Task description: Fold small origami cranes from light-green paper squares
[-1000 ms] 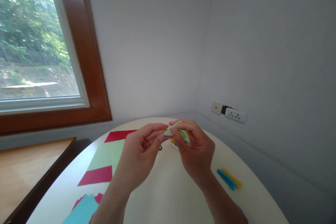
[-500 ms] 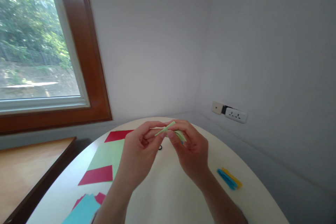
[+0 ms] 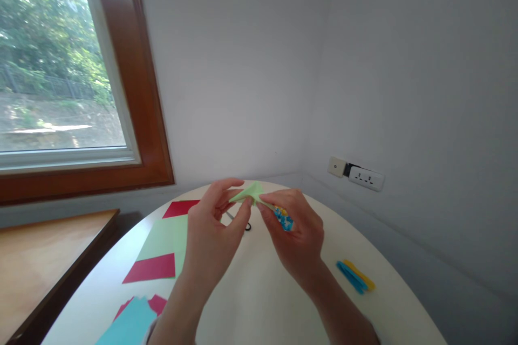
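Observation:
My left hand (image 3: pixel 210 232) and my right hand (image 3: pixel 295 234) are raised together above a round cream table (image 3: pixel 259 302). Between their fingertips they pinch a small folded piece of light green paper (image 3: pixel 249 193), which spreads into a pointed shape. Both hands have their fingers closed on it. Behind my right hand's fingers shows a small bowl with blue and yellow pieces (image 3: pixel 283 218), mostly hidden.
A light green sheet (image 3: pixel 165 237) lies over red paper (image 3: pixel 150 268) at the table's left. Light blue paper (image 3: pixel 129 323) sits at the near left edge. Blue and yellow strips (image 3: pixel 355 276) lie at the right. A wall socket (image 3: pixel 365 178) and a wooden window frame (image 3: pixel 145 91) stand behind.
The green paper has opened from a flat folded strip into a wider pointed shape. My hands have moved slightly apart, and the bowl behind my right hand shows more.

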`<state>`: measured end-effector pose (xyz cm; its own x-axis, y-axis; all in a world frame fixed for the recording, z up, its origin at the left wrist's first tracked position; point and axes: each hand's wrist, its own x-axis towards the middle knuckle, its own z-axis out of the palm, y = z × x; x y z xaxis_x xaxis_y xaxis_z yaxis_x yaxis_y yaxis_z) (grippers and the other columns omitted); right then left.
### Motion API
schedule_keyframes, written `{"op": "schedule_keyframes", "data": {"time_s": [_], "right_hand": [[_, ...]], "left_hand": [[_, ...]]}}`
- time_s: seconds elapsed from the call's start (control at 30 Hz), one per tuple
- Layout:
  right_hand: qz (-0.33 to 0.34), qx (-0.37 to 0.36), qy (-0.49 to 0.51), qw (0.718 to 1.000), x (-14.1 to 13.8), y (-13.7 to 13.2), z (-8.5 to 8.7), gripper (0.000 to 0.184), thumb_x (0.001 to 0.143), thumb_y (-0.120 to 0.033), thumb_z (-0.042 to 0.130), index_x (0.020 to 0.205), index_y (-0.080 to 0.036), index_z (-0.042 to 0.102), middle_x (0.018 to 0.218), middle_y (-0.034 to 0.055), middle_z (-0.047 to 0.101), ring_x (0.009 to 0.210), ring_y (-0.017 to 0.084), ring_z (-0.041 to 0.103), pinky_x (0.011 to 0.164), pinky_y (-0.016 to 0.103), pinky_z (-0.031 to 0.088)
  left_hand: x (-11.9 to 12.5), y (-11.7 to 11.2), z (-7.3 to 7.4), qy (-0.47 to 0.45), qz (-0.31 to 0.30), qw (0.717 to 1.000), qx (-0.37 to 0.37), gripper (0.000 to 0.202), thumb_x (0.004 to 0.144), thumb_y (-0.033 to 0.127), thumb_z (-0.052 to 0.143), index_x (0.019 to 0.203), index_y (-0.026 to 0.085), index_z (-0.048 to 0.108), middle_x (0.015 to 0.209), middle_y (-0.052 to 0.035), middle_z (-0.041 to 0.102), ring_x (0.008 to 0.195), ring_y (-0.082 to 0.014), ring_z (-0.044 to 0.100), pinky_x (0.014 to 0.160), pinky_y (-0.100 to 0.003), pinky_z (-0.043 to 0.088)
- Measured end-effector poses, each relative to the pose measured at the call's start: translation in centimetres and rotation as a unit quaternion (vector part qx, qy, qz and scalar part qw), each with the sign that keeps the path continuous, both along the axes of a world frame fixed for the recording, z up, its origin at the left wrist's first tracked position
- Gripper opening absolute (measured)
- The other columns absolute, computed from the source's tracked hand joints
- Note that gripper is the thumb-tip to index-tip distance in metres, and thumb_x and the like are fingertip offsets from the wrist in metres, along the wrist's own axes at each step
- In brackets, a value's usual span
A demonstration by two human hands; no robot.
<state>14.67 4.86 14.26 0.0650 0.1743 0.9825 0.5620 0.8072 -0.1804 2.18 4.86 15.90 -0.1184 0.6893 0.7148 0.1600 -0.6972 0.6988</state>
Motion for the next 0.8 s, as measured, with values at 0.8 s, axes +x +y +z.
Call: {"op": "schedule_keyframes", "data": {"time_s": [0.8], "right_hand": [[0.044, -0.106, 0.027, 0.993, 0.5, 0.1, 0.3, 0.018, 0.077, -0.007, 0.056, 0.081, -0.022, 0.066, 0.079, 0.0006, 0.071, 0.073, 0.014, 0.064, 0.062, 0.024, 0.05]], "left_hand": [[-1.6, 0.3, 0.5, 0.207, 0.053, 0.97, 0.116, 0.014, 0.081, 0.015, 0.055, 0.082, 0.02, 0.068, 0.106, -0.0069, 0.067, 0.097, -0.0179, 0.064, 0.083, -0.029, 0.052]]}}
